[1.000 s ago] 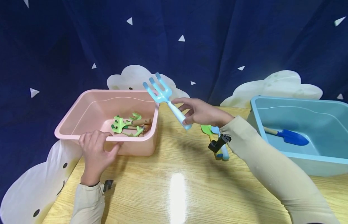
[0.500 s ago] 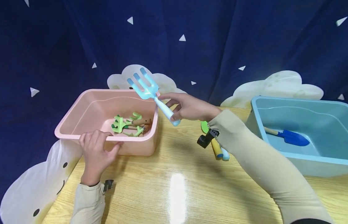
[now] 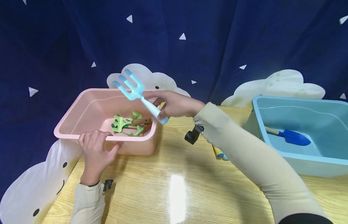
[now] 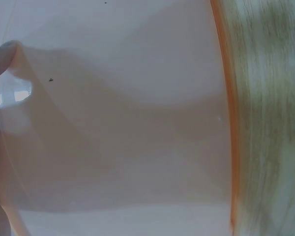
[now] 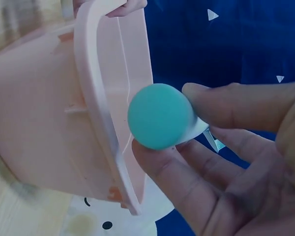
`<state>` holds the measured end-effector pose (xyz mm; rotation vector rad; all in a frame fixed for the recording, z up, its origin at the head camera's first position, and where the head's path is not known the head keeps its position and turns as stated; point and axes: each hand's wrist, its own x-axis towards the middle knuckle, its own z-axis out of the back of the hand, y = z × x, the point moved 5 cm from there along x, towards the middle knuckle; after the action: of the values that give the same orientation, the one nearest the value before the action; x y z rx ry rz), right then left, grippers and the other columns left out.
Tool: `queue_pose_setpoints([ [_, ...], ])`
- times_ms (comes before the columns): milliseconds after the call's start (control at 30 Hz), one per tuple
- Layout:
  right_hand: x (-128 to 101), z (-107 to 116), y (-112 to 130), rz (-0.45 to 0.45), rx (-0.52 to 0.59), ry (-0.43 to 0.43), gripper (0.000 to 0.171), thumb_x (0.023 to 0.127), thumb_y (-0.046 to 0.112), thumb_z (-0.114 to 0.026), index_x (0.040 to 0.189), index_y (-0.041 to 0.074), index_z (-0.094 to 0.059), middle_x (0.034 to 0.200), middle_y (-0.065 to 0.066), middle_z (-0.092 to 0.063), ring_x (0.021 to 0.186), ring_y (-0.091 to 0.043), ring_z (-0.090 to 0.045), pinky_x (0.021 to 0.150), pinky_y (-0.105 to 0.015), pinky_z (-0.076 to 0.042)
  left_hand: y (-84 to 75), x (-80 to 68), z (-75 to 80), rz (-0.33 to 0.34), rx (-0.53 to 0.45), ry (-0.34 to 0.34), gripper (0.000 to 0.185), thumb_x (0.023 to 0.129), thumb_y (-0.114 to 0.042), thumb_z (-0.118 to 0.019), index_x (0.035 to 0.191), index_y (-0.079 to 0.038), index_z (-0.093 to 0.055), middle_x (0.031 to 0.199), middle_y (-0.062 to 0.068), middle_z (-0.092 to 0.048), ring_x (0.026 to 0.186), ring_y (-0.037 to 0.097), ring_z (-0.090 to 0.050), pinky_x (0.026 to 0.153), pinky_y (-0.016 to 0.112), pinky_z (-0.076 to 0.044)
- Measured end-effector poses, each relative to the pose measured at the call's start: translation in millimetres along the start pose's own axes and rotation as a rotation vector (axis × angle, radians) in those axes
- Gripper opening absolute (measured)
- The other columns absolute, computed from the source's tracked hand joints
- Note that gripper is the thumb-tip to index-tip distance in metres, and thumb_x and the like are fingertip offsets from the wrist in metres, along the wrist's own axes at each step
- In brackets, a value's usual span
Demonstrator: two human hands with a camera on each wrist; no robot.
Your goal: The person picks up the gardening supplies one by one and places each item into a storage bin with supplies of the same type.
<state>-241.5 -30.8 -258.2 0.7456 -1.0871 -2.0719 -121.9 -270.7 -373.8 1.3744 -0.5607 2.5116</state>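
Note:
My right hand (image 3: 178, 104) pinches a light blue garden hand fork (image 3: 135, 91) by its pale handle, tines up and to the left, above the right rim of the pink bin (image 3: 60, 132). In the right wrist view the handle's round turquoise end (image 5: 157, 117) faces the camera, between thumb and fingers. My left hand (image 3: 96, 152) grips the bin's front rim, fingers over the edge and thumb outside. Inside the bin lie a green hand rake (image 3: 118, 123) and several other green tools with wooden handles, partly overlapping. The left wrist view shows mostly the bin's outer wall (image 4: 137, 147).
A light blue bin (image 3: 302, 158) stands at the right, holding a blue trowel (image 3: 295, 137) with a wooden handle. Under my right forearm, a yellow handle (image 3: 217, 151) and a blue handle end show, mostly hidden. A dark blue curtain (image 3: 207, 46) hangs behind the wooden table (image 3: 145, 186).
My right hand has carried the hand fork leftward, from between the bins to over the pink bin's right side. The forearm now covers more of the tools on the table. My left hand stays put.

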Motion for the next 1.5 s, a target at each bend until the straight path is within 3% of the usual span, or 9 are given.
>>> queue_pose_setpoints([
  [233, 15, -9, 8, 0.028, 0.014, 0.042, 0.081, 0.079, -0.017, -0.060, 0.146, 0.025, -0.046, 0.124, -0.010, -0.062, 0.106, -0.025, -0.065, 0.077, -0.033, -0.058, 0.5, 0.0, 2.1, 0.001, -0.006, -0.008, 0.044, 0.074, -0.042, -0.071, 0.090, -0.001, -0.064, 0.076, 0.014, -0.055, 0.082, 0.038, -0.045, 0.091, 0.057, -0.023],
  [533, 36, -21, 10, -0.015, 0.033, 0.058, 0.082, 0.080, -0.016, -0.064, 0.150, 0.023, -0.043, 0.130, -0.009, -0.062, 0.112, -0.020, -0.062, 0.071, -0.030, -0.057, 0.7, -0.6, 0.7, 0.008, -0.002, 0.013, 0.043, 0.072, -0.039, -0.071, 0.090, -0.001, -0.064, 0.077, 0.014, -0.056, 0.083, 0.038, -0.045, 0.092, 0.057, -0.023],
  [733, 48, -24, 12, 0.042, 0.047, 0.035, 0.085, 0.077, -0.018, -0.065, 0.149, 0.023, -0.045, 0.145, 0.002, -0.053, 0.111, -0.017, -0.063, 0.072, -0.030, -0.059, 1.2, -0.9, 0.3, 0.010, 0.000, 0.004, 0.043, 0.073, -0.040, -0.071, 0.090, -0.001, -0.064, 0.077, 0.014, -0.056, 0.083, 0.038, -0.045, 0.092, 0.057, -0.023],
  [1000, 52, -28, 5, -0.023, 0.085, 0.058, 0.083, 0.078, -0.018, -0.064, 0.149, 0.020, -0.046, 0.119, -0.011, -0.066, 0.107, -0.021, -0.063, 0.072, -0.030, -0.059, 0.5, -0.5, 0.3, 0.004, 0.003, -0.005, 0.044, 0.073, -0.041, -0.071, 0.089, -0.001, -0.063, 0.076, 0.014, -0.056, 0.081, 0.038, -0.044, 0.091, 0.056, -0.023],
  [1300, 59, -37, 3, -0.042, 0.045, 0.106, 0.071, 0.082, -0.014, -0.063, 0.145, 0.017, -0.050, 0.119, -0.013, -0.066, 0.096, -0.019, -0.063, 0.074, -0.026, -0.056, 0.6, -0.7, 0.4, 0.002, 0.001, -0.016, 0.044, 0.074, -0.042, -0.070, 0.087, -0.001, -0.062, 0.076, 0.014, -0.055, 0.081, 0.038, -0.045, 0.090, 0.056, -0.023],
  [1500, 63, -41, 2, -0.069, 0.015, 0.117, 0.069, 0.084, -0.011, -0.064, 0.144, 0.020, -0.051, 0.130, -0.012, -0.062, 0.102, -0.020, -0.061, 0.076, -0.026, -0.055, 0.0, -0.8, -0.6, 0.004, -0.001, -0.018, 0.042, 0.074, -0.041, -0.071, 0.087, -0.001, -0.063, 0.076, 0.014, -0.056, 0.081, 0.037, -0.045, 0.090, 0.056, -0.024],
])
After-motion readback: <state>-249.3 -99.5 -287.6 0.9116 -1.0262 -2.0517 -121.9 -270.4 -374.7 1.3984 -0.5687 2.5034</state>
